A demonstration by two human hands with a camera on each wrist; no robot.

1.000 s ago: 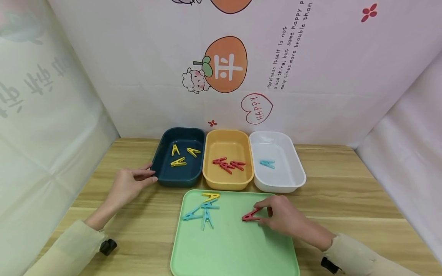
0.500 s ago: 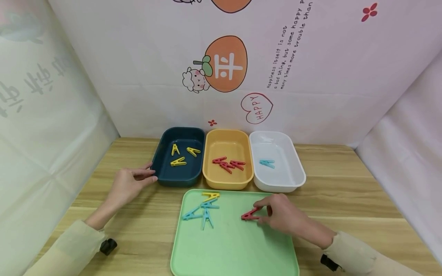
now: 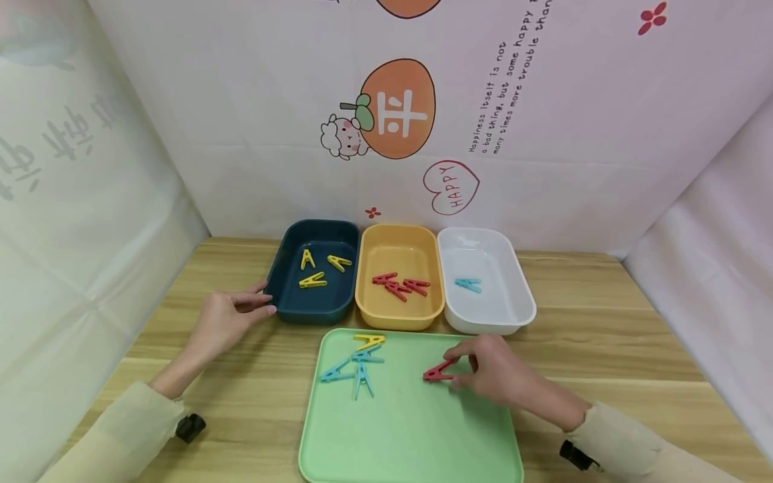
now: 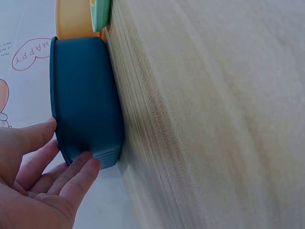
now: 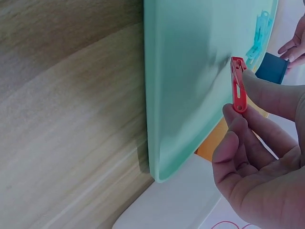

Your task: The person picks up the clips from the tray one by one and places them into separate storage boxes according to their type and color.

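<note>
Over the right part of the green tray point(image 3: 410, 429), my right hand point(image 3: 498, 376) pinches a red clothespin point(image 3: 437, 371) between thumb and fingers. The right wrist view shows this clothespin point(image 5: 239, 86) edge-on, with the thumb at one leg and fingertips at the other. My left hand point(image 3: 226, 325) touches the near left corner of the dark blue bin point(image 3: 314, 315) with extended fingers. In the left wrist view its thumb is by the rim and its fingertips are against the bin's outer wall point(image 4: 86, 86). Several blue clothespins point(image 3: 362, 379) and one yellow clothespin point(image 3: 370, 340) lie at the tray's upper left.
Behind the tray, three bins stand side by side. The dark blue one holds yellow clothespins point(image 3: 312, 280), the orange bin point(image 3: 398, 322) red clothespins point(image 3: 396, 290), and the white bin point(image 3: 490, 327) a blue clothespin point(image 3: 468, 284). A printed cloth point(image 3: 272, 134) hangs behind the wooden table point(image 3: 580, 302).
The head view has shifted slightly as a whole. Both hands, the pinched red clothespin and the bins keep their places.
</note>
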